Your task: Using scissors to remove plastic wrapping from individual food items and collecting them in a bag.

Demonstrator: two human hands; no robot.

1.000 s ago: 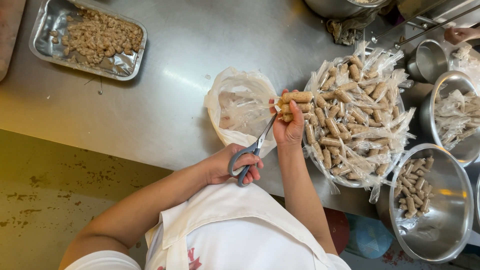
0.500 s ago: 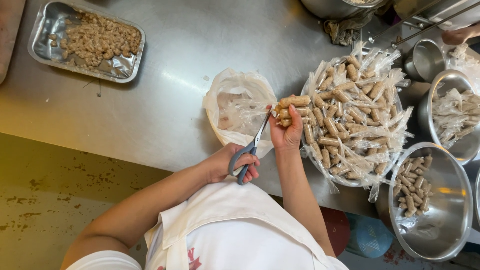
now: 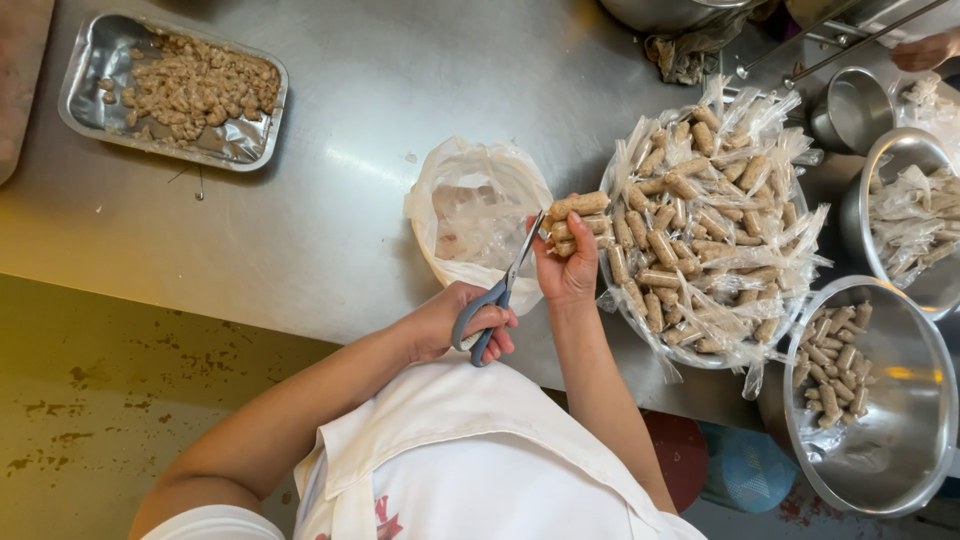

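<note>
Left hand (image 3: 452, 322): fingers curled through the grey handles of a pair of scissors (image 3: 497, 295), gripping them; blades point up and to the right, tips at the bunch held by the other hand, blades nearly closed as far as can be told

Right hand (image 3: 568, 268): fingers closed around a small bunch of wrapped sausages (image 3: 577, 218), tan cylinders in clear film, held above the table edge between the two containers listed next

Plastic-lined bowl (image 3: 478, 215): round, draped in a thin translucent bag, just left of the right hand; holds scraps of clear film

Heaped bowl (image 3: 712, 222): just right of the right hand, piled with wrapped sausages, twisted film ends sticking out all round

Steel bowl (image 3: 905, 420): lower right, holding a smaller lot of unwrapped sausages at its left side

Second steel bowl (image 3: 912, 225): right edge, holding crumpled clear film

Small steel pot (image 3: 852, 108): upper right, contents not discernible

Foil tray (image 3: 172, 88): upper left, well apart from the hands, filled with pale brown chopped pieces

Steel table (image 3: 330, 130): carries all of the above

Another person's hand (image 3: 925, 50): top right corner, partly cut off

Wearer: white apron over white top
</note>
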